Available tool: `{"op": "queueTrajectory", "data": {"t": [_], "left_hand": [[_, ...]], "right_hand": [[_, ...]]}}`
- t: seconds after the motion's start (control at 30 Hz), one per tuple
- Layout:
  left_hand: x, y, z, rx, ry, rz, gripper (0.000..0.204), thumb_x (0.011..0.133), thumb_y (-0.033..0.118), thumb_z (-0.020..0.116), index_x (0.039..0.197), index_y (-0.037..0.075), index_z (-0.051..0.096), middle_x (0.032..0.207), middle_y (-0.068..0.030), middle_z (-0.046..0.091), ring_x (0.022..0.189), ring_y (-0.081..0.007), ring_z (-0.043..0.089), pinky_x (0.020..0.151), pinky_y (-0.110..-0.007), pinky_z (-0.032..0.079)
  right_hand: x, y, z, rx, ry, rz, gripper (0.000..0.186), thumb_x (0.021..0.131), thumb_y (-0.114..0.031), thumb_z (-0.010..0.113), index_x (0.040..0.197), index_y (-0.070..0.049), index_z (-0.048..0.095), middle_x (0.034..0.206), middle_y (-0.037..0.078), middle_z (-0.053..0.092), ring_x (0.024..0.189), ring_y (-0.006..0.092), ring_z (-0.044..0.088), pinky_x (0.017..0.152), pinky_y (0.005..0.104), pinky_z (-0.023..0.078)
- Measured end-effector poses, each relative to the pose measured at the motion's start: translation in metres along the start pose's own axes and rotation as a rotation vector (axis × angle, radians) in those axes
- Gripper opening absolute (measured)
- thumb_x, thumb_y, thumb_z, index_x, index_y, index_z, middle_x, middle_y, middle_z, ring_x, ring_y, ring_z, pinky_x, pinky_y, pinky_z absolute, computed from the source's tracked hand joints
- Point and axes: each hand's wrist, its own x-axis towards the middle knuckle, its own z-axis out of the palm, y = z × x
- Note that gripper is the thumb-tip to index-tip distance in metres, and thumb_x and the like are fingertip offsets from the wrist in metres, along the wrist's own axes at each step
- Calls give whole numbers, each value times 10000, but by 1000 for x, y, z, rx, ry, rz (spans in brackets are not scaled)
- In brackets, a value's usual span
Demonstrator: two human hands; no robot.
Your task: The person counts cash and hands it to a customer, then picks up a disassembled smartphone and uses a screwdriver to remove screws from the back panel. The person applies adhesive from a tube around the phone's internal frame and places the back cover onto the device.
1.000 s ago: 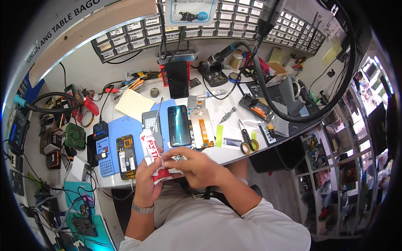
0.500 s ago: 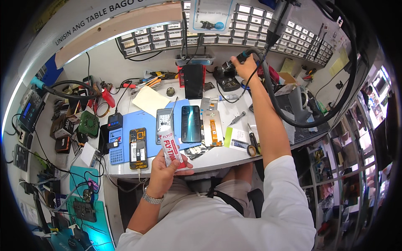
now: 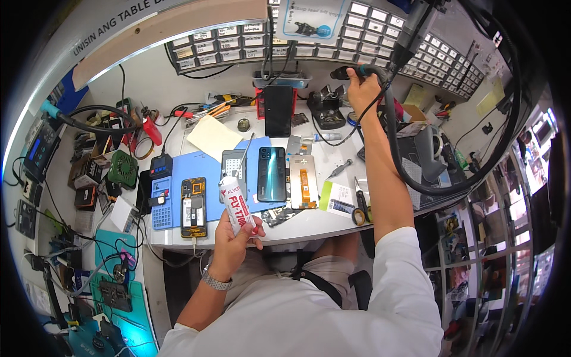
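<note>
My left hand (image 3: 232,245) is closed round a white and red glue tube (image 3: 239,205), its long thin tip pointing up over the blue mat (image 3: 253,159). At the back right my right hand (image 3: 361,92) grips the dark handpiece of a hot-air gun (image 3: 341,72), whose thick hose (image 3: 388,128) loops down beside my forearm. Below that hand stands a black holder (image 3: 327,113). Near the tube lie an opened phone (image 3: 193,205) with bare insides, a grey phone frame (image 3: 233,163), a teal phone back (image 3: 272,174) and a screen panel (image 3: 304,181) with an orange flex cable.
A black phone (image 3: 278,112) leans upright against a red rack. Scissors (image 3: 360,202) and a small card (image 3: 338,196) lie near the front right edge. Small-parts drawers (image 3: 238,44) line the back wall. Cables and tools crowd the left; a cream cloth (image 3: 214,135) lies behind the mat.
My right hand has risen up and slightly right, away from the black holder, with the handpiece in it. My left hand still holds the glue tube in nearly the same place.
</note>
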Motion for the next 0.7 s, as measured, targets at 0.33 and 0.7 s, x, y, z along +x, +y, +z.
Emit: {"op": "queueTrajectory", "data": {"t": [0.33,0.7], "left_hand": [[6,-1,-4,32,51,-81,374,1053,-48,552,1405,28,454,1040,-154,721,841,-192,727,554,-303,604],[18,-7,27,183,4,-202,399,1008,-145,519,1364,35,511,939,-98,709,710,-109,647,527,-237,507]], "right_hand": [[-105,-83,-108,313,392,-30,376,1126,-330,598,1227,31,565,1212,193,664,1099,301,731,917,421,674],[-204,-190,-204,713,617,235,410,1114,-338,584,1016,57,629,1017,177,687,946,447,771,946,532,658]]}}
